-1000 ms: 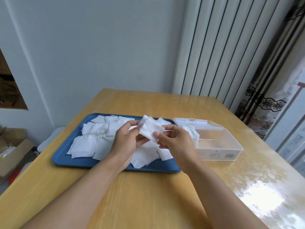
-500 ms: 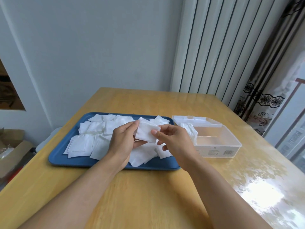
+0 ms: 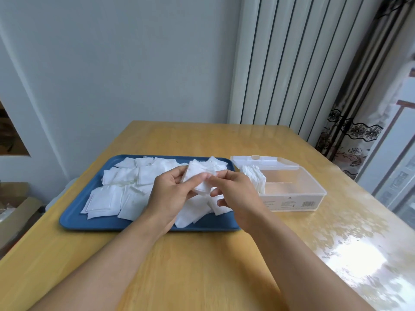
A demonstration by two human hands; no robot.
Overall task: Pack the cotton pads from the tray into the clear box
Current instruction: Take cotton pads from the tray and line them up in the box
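A blue tray (image 3: 74, 217) on the wooden table carries several white square cotton pads (image 3: 102, 199) spread over it. Above the tray's right half, my left hand (image 3: 170, 194) and my right hand (image 3: 235, 194) together hold a small stack of cotton pads (image 3: 198, 177); each hand pinches one side of it. The clear box (image 3: 292, 198) stands open just right of the tray, with a row of pads (image 3: 254, 179) standing on edge at its left end. Its lid lies back behind it.
The wooden table (image 3: 202, 265) has bare surface in front of the tray and a bright glare patch at the right. A white radiator and a patterned curtain stand behind the table. Cardboard boxes sit on the floor at the left.
Both hands have kept hold of the pad stack and shifted it slightly; my right fingers have slid along its top edge. The stack now sits flatter between the hands.
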